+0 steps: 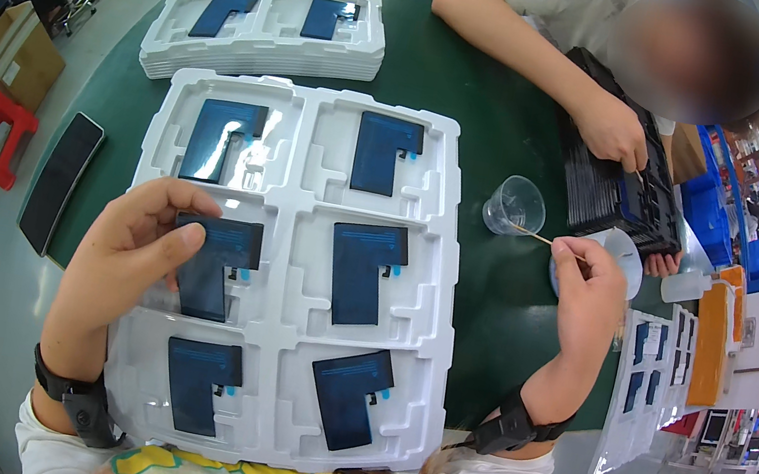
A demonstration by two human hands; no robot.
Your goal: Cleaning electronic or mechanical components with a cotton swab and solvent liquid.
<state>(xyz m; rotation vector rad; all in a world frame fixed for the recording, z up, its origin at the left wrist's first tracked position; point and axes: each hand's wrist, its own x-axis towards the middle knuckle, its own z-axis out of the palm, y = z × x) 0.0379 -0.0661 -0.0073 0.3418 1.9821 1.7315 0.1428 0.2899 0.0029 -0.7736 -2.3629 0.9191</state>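
Note:
My left hand (135, 240) holds a dark blue L-shaped flat part (214, 264) just above the middle-left pocket of a white moulded tray (303, 208). The tray's other pockets each hold a similar dark part. My right hand (588, 294) pinches a thin wooden swab stick (542, 238), its tip pointing left toward a small clear plastic cup (514, 205). A round white lid or dish (622, 256) lies just behind this hand.
A stack of white trays (274, 0) with the same parts lies farther back. A person across the green table (483, 113) works on black trays (615, 167) with a stick. A dark phone (59, 181) lies at the left edge. White part sheets (643, 385) lie right.

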